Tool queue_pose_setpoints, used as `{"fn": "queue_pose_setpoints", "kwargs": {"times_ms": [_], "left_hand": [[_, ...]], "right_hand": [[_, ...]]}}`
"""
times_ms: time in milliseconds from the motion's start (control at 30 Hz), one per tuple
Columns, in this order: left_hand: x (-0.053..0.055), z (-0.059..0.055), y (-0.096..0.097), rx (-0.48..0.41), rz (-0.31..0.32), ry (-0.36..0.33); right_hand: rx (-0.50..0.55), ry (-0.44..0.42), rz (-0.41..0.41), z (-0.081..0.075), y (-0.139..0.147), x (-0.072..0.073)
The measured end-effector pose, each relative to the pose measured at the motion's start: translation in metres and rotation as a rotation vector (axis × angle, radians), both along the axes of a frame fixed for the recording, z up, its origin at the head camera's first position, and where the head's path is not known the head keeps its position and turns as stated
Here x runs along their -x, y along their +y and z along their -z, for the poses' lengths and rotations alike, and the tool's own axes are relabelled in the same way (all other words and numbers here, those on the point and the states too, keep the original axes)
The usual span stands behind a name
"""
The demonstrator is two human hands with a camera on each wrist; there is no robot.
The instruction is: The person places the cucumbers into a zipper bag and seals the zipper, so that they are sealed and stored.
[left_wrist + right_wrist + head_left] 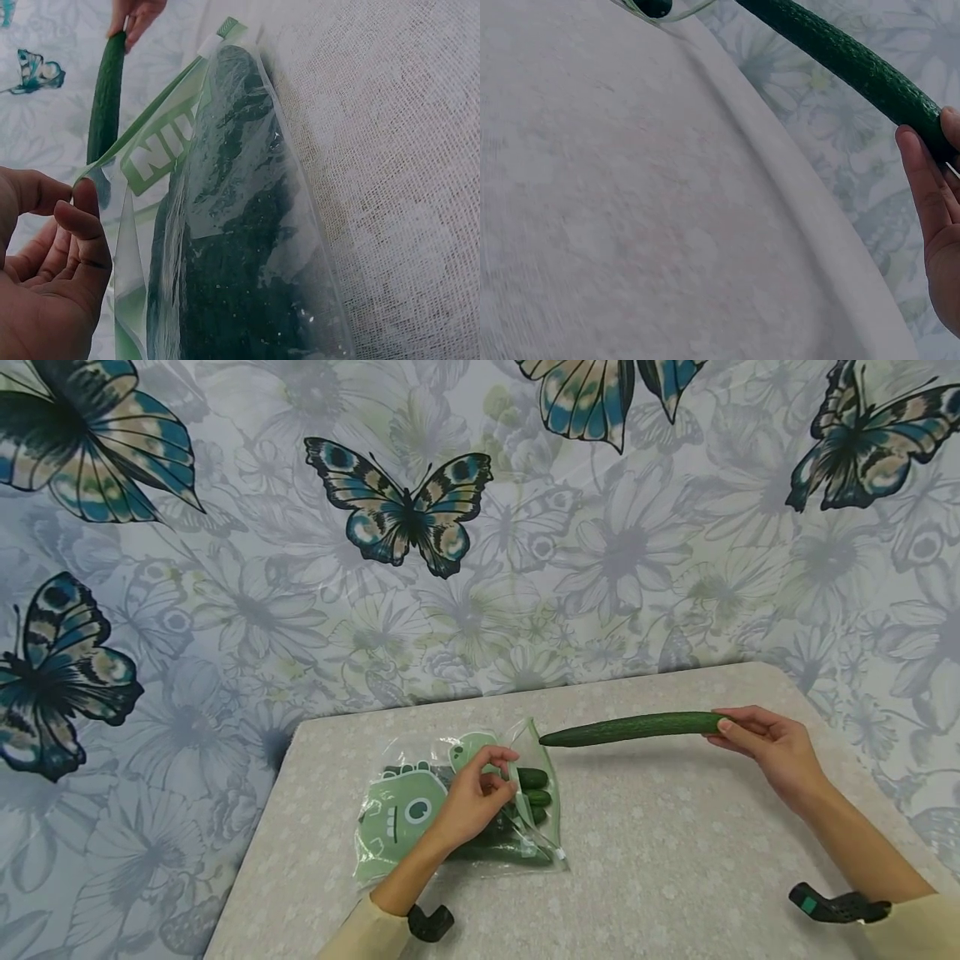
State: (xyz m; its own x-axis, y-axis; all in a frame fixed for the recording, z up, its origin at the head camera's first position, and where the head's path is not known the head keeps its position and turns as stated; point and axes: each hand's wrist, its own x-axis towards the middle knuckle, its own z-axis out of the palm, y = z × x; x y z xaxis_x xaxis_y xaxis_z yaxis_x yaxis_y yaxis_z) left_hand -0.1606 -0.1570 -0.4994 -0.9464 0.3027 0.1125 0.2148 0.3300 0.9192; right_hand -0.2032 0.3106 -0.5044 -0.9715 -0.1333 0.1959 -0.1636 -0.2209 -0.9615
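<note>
A long dark green cucumber (633,727) is held nearly level above the table. My right hand (772,752) pinches its right end between thumb and fingers, seen also in the right wrist view. The cucumber's left tip is by the mouth of a clear zip bag (405,814) printed with a green cartoon figure. My left hand (476,797) pinches the upper edge of the bag's mouth, holding it raised. Inside lie several cucumbers (534,797), their ends showing at the opening; in the left wrist view a large cucumber (232,225) shows through the plastic.
The bag lies on a table with a pale patterned cloth (660,843). Behind the table's back edge hangs a flowered backdrop (622,560) with large butterflies. Each wrist wears a black camera mount, such as the right mount (836,906).
</note>
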Motion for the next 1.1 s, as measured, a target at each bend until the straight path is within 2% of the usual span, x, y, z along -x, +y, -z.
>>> {"fn": "queue_pose_setpoints", "kwargs": {"times_ms": [200, 367, 667, 900, 1100], "left_hand": [[0.0, -0.001, 0.0, -0.009, 0.007, 0.007], [0.0, -0.004, 0.001, -0.018, 0.022, 0.012], [-0.002, -0.003, 0.001, -0.003, 0.019, 0.0], [-0.003, -0.004, 0.0, -0.004, 0.014, -0.004], [-0.004, -0.006, 0.001, -0.01, 0.024, -0.012]], "right_hand": [[-0.065, -0.009, -0.031, 0.002, -0.023, -0.001], [-0.114, -0.054, -0.06, 0.001, -0.046, -0.001], [-0.15, -0.121, -0.109, 0.013, -0.083, 0.001], [-0.178, -0.118, -0.097, 0.015, -0.09, 0.001], [-0.138, -0.139, -0.073, 0.017, -0.087, 0.0]]}}
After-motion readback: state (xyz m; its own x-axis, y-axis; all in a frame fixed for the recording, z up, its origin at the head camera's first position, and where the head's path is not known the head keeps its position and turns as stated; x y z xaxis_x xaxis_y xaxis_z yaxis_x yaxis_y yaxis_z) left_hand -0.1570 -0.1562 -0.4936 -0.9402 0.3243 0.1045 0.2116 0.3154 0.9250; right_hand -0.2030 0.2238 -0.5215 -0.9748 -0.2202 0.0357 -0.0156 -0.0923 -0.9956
